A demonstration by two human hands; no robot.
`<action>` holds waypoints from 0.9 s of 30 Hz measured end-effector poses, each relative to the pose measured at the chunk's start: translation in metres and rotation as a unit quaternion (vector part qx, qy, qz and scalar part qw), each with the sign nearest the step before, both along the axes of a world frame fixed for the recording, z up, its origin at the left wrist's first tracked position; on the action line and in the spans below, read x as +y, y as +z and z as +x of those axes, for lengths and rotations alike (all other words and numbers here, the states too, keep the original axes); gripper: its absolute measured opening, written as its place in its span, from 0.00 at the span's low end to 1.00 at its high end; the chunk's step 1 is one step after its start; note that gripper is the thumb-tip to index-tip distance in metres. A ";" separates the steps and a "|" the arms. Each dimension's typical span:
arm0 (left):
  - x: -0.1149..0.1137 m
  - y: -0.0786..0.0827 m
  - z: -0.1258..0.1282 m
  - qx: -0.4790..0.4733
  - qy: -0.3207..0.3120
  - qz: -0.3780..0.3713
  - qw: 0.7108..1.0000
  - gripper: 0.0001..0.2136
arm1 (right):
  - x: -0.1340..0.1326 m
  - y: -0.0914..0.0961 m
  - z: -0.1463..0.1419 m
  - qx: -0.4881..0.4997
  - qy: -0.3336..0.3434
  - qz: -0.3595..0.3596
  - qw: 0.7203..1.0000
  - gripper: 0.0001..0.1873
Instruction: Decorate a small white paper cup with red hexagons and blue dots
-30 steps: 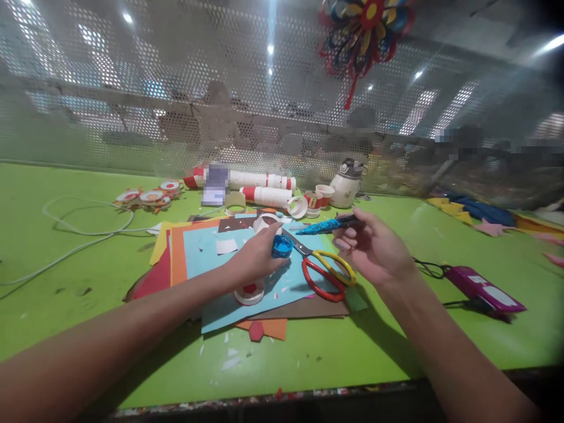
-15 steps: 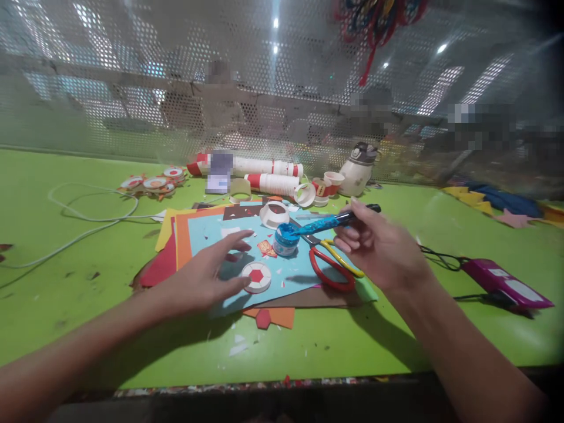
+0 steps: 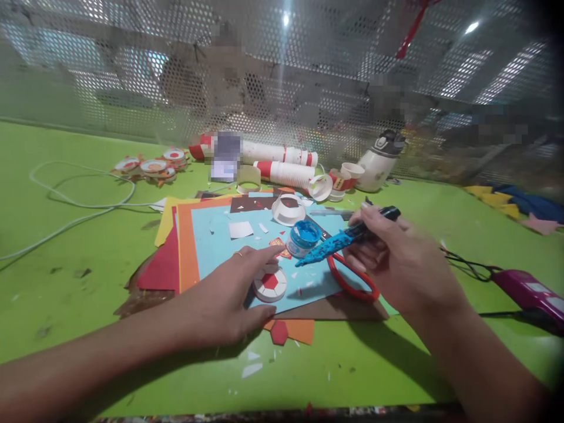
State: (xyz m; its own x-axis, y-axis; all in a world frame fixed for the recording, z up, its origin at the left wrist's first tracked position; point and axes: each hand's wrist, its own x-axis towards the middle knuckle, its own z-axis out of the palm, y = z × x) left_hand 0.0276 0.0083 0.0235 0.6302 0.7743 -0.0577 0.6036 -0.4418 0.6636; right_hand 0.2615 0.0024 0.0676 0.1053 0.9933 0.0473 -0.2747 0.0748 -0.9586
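My left hand (image 3: 244, 288) reaches over the light blue paper with thumb and fingers apart around a small white disc (image 3: 277, 292). The disc shows a red hexagon and radiating lines; whether my hand touches it I cannot tell. My right hand (image 3: 392, 252) grips a black-handled, pen-shaped stick (image 3: 328, 248) caked in blue paint, its tip pointing down left above the paper. Just behind the tip stands an open jar of blue paint (image 3: 299, 244). Partly hidden by my right hand are scissors (image 3: 352, 284) with a red handle loop.
Stacked coloured paper (image 3: 187, 252) and scraps lie beneath. Behind are a paper ring (image 3: 288, 210), white cup stacks (image 3: 288, 174), a phone (image 3: 225, 157) and a bottle (image 3: 379, 161). Decorated discs (image 3: 154, 168) and a cable (image 3: 83, 205) lie left, a magenta device (image 3: 526, 294) right.
My right hand has lifted the blue-coated stick out of the jar and brought its tip nearer. My left hand has moved over the disc, its fingers now around it. The view has shifted slightly.
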 end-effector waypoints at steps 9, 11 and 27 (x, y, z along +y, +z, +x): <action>-0.005 -0.020 0.004 -0.066 0.033 0.009 0.997 0.37 | -0.009 -0.013 0.003 -0.019 0.019 -0.008 1.000 0.10; -0.008 -0.021 0.004 -0.067 0.042 -0.001 0.997 0.39 | -0.013 -0.013 0.004 -0.028 0.019 -0.007 0.999 0.07; -0.014 -0.030 -0.001 -0.084 0.072 0.016 0.994 0.38 | -0.020 -0.022 0.006 -0.078 0.041 0.007 0.996 0.02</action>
State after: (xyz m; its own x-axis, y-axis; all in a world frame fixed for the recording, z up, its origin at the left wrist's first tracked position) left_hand 0.0263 -0.0056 -0.0062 0.5109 0.8572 0.0653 0.5444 -0.3814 0.7471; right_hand 0.2672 -0.0175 0.0458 0.0133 0.9975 0.0698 -0.1280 0.0709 -0.9892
